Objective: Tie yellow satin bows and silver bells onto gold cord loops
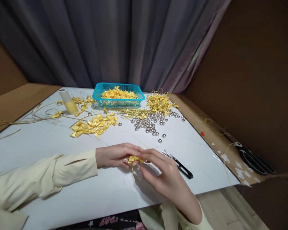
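Close to the front of the white table, a yellow ribbon bow (133,158) is pinched in the fingers of both hands. My left hand (118,154) comes in from the left and grips the bow's left side. My right hand (162,169) holds it from the right, thumb and fingers closed together. A thin gold cord (132,172) hangs in a loop below the bow. The fingers hide part of the bow and cord. Just right of my right hand lie black thread snips (182,167).
Behind the hands, loose yellow bows (96,124) and silver heart-shaped beads (148,124) lie scattered. A blue basket (118,103) of bows, a pile of corded bows (159,102) and a spool of yellow thread (70,105) stand further back. Black-handled scissors (252,158) lie at the right edge.
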### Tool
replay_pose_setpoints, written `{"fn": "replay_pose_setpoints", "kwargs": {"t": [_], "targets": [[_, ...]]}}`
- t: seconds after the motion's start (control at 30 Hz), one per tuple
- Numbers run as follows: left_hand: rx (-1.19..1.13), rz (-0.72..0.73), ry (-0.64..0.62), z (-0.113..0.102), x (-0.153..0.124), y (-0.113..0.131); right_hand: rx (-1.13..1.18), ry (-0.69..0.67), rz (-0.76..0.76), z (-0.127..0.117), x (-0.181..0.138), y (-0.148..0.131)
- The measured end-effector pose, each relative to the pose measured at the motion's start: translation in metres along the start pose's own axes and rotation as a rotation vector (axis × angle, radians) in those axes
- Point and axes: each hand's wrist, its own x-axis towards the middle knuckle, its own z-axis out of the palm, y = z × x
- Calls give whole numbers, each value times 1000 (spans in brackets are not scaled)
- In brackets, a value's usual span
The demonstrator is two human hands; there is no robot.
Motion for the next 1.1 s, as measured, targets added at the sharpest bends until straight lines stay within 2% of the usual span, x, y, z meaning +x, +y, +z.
{"fn": "replay_pose_setpoints", "kwargs": {"t": [0.17, 0.33, 0.43, 0.53, 0.6, 0.7, 0.8, 0.93, 1.03, 1.1], "targets": [[18, 24, 19, 5, -1, 4, -164, -7, -107, 1, -7, 3], [-19, 90, -13, 5, -3, 7, -407, 235, -195, 3, -10, 17], [194, 171, 49, 3, -6, 7, -461, 362, -232, 2, -12, 26], [479, 274, 140, 3, -10, 17, -438, 406, -212, -3, -16, 31], [645, 340, 177, 5, -8, 35, -426, 448, -179, -8, -18, 33], [825, 440, 246, 8, 10, 83, -441, 578, -145, -16, -21, 38], [1019, 485, 298, 8, 49, 143, -425, 676, -89, -20, -21, 43], [1225, 498, 394, 7, 100, 211, -386, 696, -30, -18, -19, 47], [1350, 469, 475, 15, 116, 238, -387, 705, -13, -18, -21, 48], [1428, 491, 533, 27, 114, 243, -380, 720, 13, -20, -24, 49]]}}
